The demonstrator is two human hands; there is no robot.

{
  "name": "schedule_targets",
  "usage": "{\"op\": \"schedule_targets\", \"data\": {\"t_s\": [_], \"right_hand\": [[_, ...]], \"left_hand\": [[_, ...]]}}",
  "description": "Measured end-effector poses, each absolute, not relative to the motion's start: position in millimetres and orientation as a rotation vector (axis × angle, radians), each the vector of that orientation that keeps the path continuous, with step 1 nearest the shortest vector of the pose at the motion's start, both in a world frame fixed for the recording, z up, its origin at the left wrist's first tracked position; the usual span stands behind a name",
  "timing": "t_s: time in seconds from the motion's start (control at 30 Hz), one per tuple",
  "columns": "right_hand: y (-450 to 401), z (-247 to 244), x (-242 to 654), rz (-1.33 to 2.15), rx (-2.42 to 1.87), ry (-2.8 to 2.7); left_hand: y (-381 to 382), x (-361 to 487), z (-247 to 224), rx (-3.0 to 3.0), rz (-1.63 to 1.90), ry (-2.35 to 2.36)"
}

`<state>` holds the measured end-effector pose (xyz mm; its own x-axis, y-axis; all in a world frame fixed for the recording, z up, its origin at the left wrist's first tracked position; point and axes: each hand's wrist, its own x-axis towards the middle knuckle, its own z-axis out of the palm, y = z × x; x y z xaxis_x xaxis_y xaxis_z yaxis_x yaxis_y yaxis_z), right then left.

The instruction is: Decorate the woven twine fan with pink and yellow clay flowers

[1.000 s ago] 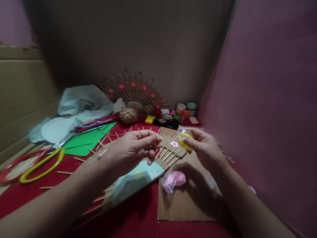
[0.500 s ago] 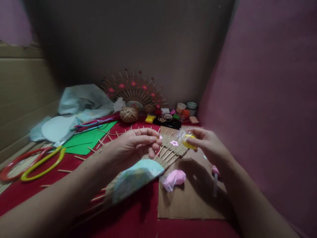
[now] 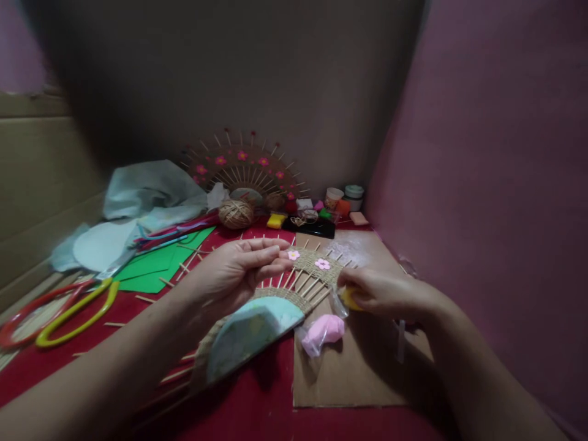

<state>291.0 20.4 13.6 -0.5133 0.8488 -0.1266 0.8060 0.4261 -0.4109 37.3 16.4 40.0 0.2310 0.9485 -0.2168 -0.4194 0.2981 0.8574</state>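
My left hand (image 3: 243,266) is over the woven fan, thumb and fingers pressed together beside a pink flower with a yellow centre (image 3: 293,255); whatever may be between the fingertips is too small to make out. A second pink flower (image 3: 322,264) lies on the woven band (image 3: 309,258), its centre dark. To the right, my right hand (image 3: 374,294) grips a yellow clay packet (image 3: 350,298) in clear plastic, low above the brown board. Pink clay in clear plastic (image 3: 324,334) lies on the board. The fan's lower half-round is light blue (image 3: 257,324).
Red-handled and yellow-handled scissors (image 3: 78,312) lie at left by green sheets (image 3: 151,263). Behind are a twine ball (image 3: 236,213), a finished fan (image 3: 243,160), a black object (image 3: 312,226) and jars (image 3: 353,197). The brown board (image 3: 353,386) lies at right.
My right hand has moved down and toward me with the yellow packet. My left fingers have closed up, and the left flower now shows a yellow centre.
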Motion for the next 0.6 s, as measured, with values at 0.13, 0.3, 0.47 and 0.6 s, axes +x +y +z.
{"op": "schedule_targets", "data": {"t_s": [0.13,0.3,0.47,0.6], "right_hand": [[17.7,17.7,292.1,0.710,-1.446,-2.621],[18.6,26.0,294.2,0.717,-1.473,-2.575],[23.1,27.1,294.1,0.775,-1.496,-2.520],[27.0,19.5,294.0,0.790,-1.515,-2.457]], "left_hand": [[17.7,35.2,41.1,0.760,1.071,0.866],[18.1,32.3,39.1,0.767,1.053,0.826],[18.8,30.5,38.5,0.836,1.073,0.784],[21.4,31.0,37.0,0.847,1.126,0.769]]}}
